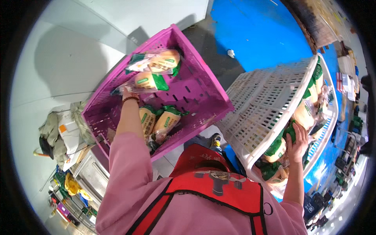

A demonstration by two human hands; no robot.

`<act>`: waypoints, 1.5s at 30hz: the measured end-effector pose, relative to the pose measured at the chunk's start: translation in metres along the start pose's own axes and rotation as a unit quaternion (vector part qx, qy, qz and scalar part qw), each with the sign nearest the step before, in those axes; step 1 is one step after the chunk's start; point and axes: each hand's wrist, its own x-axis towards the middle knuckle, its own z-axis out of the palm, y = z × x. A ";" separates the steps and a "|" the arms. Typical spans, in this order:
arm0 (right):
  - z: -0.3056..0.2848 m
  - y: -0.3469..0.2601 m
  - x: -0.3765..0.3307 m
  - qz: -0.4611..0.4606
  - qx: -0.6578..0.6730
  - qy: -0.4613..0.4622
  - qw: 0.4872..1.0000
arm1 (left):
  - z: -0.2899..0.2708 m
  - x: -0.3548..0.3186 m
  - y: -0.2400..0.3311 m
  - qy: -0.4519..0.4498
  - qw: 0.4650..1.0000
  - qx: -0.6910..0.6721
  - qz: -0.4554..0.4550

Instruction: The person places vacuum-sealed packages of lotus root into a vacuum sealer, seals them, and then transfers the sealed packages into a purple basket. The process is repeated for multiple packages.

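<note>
My left hand (127,94) reaches into a purple plastic crate (205,88), its fingers closed at the clear plastic end of a bagged pale-tan, loaf-like item (145,80) with a green end. Just behind it lies another such bag (164,62). Two more bags, one of them upright-looking (166,122), rest in the near part of the crate, right of my forearm. On the right, my right hand (298,143) is down in a white slatted basket (260,105), fingers curled over a green-ended bag (290,132). Its fingertips are partly hidden among several similar bags.
A white wall (74,58) stands beyond the purple crate on the left. Blue flooring (254,31) stretches behind the baskets, with a small white scrap (230,53) on it. Boxes and cloth (64,131) are piled at the left. My shoe (216,140) shows between the two containers.
</note>
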 end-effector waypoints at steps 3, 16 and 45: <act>0.004 0.001 0.002 0.004 0.019 0.001 1.000 | 0.000 0.029 0.007 -0.005 0.995 -0.097 0.033; -0.017 -0.172 0.206 -0.400 0.238 -0.070 0.883 | -0.044 -0.192 0.007 -0.252 0.911 -0.111 0.308; 0.001 -0.632 0.016 -0.259 0.761 -0.291 0.519 | -0.609 -0.409 -0.037 0.133 0.748 -0.343 0.553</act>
